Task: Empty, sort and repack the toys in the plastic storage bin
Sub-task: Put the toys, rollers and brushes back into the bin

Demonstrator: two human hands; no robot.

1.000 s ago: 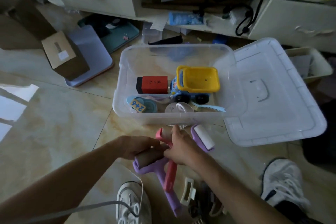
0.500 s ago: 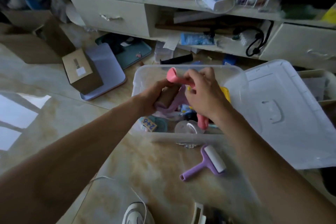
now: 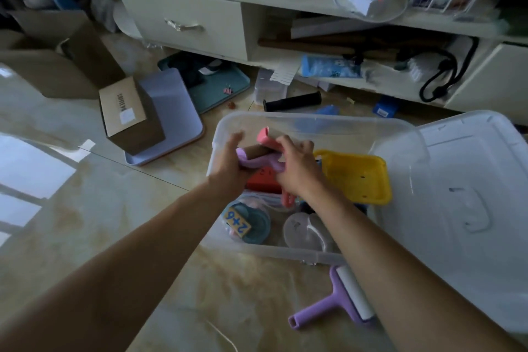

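Note:
The clear plastic storage bin [image 3: 314,120] sits on the floor, its lid [image 3: 468,208] lying to its right. Both hands are over the bin's left half. My left hand [image 3: 231,168] grips a purple roller with a brown drum [image 3: 253,153]. My right hand [image 3: 297,168] holds a pink roller [image 3: 267,137], whose handle points down into the bin. Inside lie a red block [image 3: 261,183], a yellow toy truck [image 3: 357,177], a "2+6" tile [image 3: 237,223] on a teal dish, and a clear round piece [image 3: 300,230]. Another purple roller with a white drum [image 3: 337,306] lies on the floor in front.
A cardboard box [image 3: 128,114] rests on a lavender tray [image 3: 171,111] to the left, with a teal tray [image 3: 220,83] behind. A cluttered white cabinet [image 3: 188,26] runs along the back. A black cylinder [image 3: 291,101] lies just behind the bin.
Both hands lifted the two rollers from the floor up and forward over the bin, and now hold them lower inside it. The white-drum purple roller stayed on the floor.

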